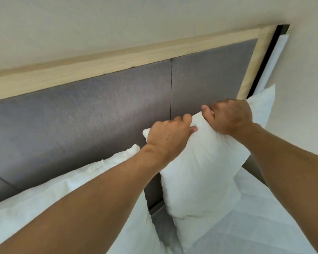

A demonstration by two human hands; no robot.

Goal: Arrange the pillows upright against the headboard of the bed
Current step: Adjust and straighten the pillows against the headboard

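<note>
Pillow (200, 173) is standing upright against the grey headboard (81, 116); I'm pinching its top edge with my left hand (168, 138) and, at two o'clock from it, right hand (229, 116).

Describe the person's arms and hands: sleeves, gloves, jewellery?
Both forearms are bare up to the frame edge, no sleeves in view. The left hand and right hand have no gloves, and no rings, watch or bands show. Nails look short and unpainted.
</note>
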